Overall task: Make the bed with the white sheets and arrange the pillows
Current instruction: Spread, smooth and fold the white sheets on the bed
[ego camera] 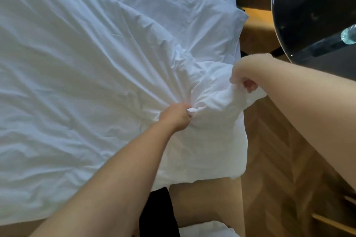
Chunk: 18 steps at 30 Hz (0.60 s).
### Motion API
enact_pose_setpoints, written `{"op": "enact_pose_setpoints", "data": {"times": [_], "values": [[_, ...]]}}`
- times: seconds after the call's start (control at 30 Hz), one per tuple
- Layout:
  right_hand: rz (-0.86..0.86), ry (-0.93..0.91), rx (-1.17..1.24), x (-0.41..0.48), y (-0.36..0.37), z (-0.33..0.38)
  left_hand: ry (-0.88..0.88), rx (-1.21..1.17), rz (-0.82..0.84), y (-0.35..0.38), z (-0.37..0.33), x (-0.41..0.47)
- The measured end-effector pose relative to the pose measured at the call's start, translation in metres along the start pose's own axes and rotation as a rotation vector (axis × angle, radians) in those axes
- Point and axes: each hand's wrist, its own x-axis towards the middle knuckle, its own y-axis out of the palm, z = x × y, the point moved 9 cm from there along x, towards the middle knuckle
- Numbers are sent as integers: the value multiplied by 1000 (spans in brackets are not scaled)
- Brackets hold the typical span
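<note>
A white duvet (77, 82) covers most of the bed, heavily creased, with folds running toward its near right corner. My left hand (177, 116) grips a bunch of this fabric close to that corner. My right hand (244, 75) pinches the corner's edge a little farther right and lifts it off the bed. A white pillow (202, 25) lies behind the hands at the bed's right side. The duvet's corner hangs down over the bed edge (212, 159).
A dark round glass table (312, 15) stands at the upper right with a plastic bottle (348, 34) on it. Wooden parquet floor (273, 159) runs along the bed's right side. My legs and dark clothing (159, 211) are at the bottom.
</note>
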Motion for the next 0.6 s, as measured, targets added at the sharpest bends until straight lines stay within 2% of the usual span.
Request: {"op": "enact_pose_setpoints", "data": {"times": [0.03,0.1,0.17,0.23,0.3,0.37,0.5,0.57,0.6], "values": [[-103,-33,69,4,-2,-5,-19,28,-23,-6,11,3],[-276,-66,418,12,12,-25,-124,-41,-185,-33,39,12],[-366,-50,745,21,48,-51,-272,-156,-346,-65,74,24],[-257,-19,908,31,96,-56,-363,-231,-377,-83,96,35],[10,-20,1148,36,137,-30,-439,-296,-340,-87,109,45],[137,-102,1379,36,141,9,-472,-285,-274,-81,114,48],[181,-221,1839,44,101,65,-508,-172,-145,-61,123,48],[210,-283,2018,42,75,84,-536,-124,-236,-67,115,36],[185,-289,2029,40,63,89,-507,-86,-388,-81,103,25]]}}
